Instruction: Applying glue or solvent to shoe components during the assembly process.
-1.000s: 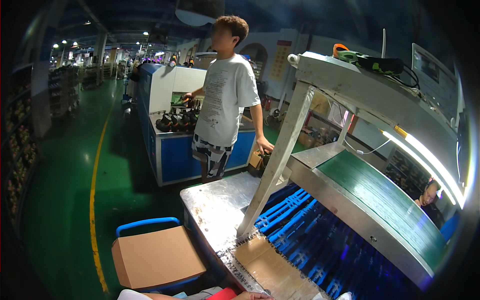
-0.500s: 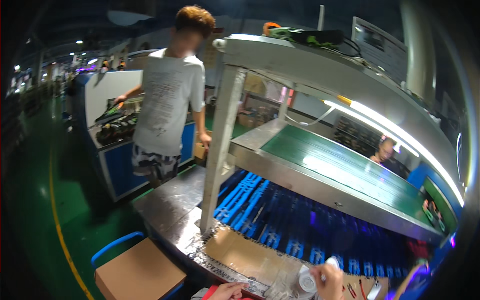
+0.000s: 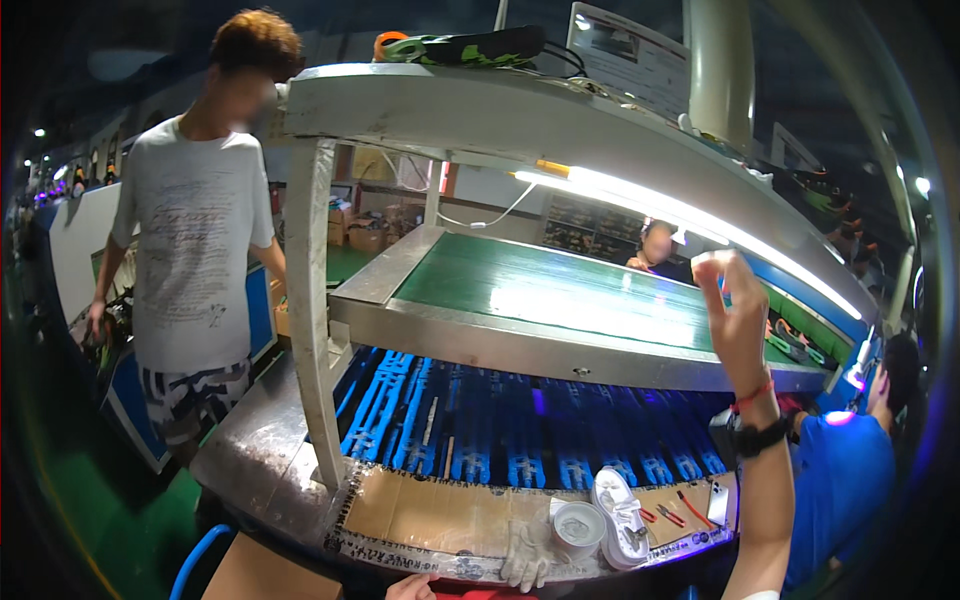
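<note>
My right hand (image 3: pixel 735 310) is raised in front of the green conveyor belt (image 3: pixel 540 283), its fingers curled toward the thumb. A small bluish patch shows between them; whether it is a held thing I cannot make out. At the lower edge my left hand (image 3: pixel 412 588) is partly in view, fingers lying against the bench's front edge. On the bench, nearest to that hand, are a pale work glove (image 3: pixel 525 553) and a round white tub (image 3: pixel 579 526). Beside the tub stands an oblong white container (image 3: pixel 620 515) with small pieces inside.
Red-handled hand tools (image 3: pixel 670 514) and a white rectangular item (image 3: pixel 717 503) lie on the cardboard sheet (image 3: pixel 430 515). Blue-strapped rollers (image 3: pixel 520 440) run behind it. A post (image 3: pixel 317 320) supports the overhead shelf. One person (image 3: pixel 195 250) stands left, another in blue (image 3: pixel 845 465) right.
My right hand has risen from the white tub to above the belt. The oblong container is now uncovered to view. The view has swung right, and the person at left has lowered a hand.
</note>
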Action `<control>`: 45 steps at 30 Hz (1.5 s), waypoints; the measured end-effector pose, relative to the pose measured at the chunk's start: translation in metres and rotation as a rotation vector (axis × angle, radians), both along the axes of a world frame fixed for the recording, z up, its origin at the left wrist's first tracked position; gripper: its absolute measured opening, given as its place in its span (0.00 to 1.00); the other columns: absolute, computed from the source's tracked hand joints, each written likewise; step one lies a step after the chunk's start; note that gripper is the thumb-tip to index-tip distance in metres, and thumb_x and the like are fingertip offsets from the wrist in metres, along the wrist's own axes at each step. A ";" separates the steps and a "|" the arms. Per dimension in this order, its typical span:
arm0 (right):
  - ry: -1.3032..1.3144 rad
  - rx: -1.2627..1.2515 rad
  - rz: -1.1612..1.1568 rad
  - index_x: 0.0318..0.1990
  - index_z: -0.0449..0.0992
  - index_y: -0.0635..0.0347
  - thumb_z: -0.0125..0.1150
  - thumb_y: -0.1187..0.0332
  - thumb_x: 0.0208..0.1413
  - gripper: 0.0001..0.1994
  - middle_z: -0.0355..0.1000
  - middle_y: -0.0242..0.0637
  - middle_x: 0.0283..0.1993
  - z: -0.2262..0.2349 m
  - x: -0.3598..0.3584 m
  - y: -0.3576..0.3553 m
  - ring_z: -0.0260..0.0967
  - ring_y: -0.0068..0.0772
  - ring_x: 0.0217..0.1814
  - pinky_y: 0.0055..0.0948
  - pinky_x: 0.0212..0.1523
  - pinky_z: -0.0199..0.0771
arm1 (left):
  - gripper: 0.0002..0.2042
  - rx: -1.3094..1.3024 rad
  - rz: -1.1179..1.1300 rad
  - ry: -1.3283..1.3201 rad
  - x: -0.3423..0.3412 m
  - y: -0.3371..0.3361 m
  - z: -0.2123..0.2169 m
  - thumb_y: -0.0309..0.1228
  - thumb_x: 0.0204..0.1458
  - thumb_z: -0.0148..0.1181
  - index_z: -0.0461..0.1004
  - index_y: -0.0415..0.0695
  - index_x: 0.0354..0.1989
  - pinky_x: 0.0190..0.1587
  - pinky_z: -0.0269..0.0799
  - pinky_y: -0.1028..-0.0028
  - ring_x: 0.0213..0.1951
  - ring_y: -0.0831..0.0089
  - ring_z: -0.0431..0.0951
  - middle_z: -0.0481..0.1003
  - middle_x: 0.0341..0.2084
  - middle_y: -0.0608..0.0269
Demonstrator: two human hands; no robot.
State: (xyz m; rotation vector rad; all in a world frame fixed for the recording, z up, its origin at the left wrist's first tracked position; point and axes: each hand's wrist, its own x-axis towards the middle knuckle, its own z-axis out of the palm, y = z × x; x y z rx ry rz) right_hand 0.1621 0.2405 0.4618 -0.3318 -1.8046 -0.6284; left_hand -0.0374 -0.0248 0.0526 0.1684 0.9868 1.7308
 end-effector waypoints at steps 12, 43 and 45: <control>0.039 0.022 0.023 0.35 0.78 0.64 0.60 0.69 0.55 0.07 0.73 0.41 0.34 0.135 -0.037 0.039 0.73 0.36 0.35 0.31 0.38 0.71 | 0.08 -0.055 0.092 0.011 -0.018 -0.019 0.000 0.27 0.59 0.51 0.73 0.35 0.40 0.19 0.51 0.83 0.17 0.84 0.58 0.60 0.15 0.74; -0.541 -0.765 0.068 0.60 0.69 0.55 0.59 0.61 0.55 0.24 0.71 0.39 0.57 0.214 -0.078 0.056 0.68 0.32 0.57 0.23 0.58 0.65 | 0.07 -0.195 0.137 -0.086 -0.019 -0.018 -0.009 0.29 0.56 0.56 0.75 0.40 0.38 0.17 0.53 0.84 0.16 0.83 0.60 0.61 0.14 0.73; -0.640 -0.636 0.073 0.57 0.72 0.57 0.57 0.53 0.59 0.23 0.73 0.39 0.53 0.219 -0.076 0.073 0.69 0.29 0.55 0.22 0.56 0.65 | 0.07 -0.157 0.131 -0.092 -0.020 -0.015 -0.011 0.28 0.56 0.55 0.75 0.39 0.38 0.17 0.54 0.83 0.17 0.82 0.61 0.61 0.14 0.73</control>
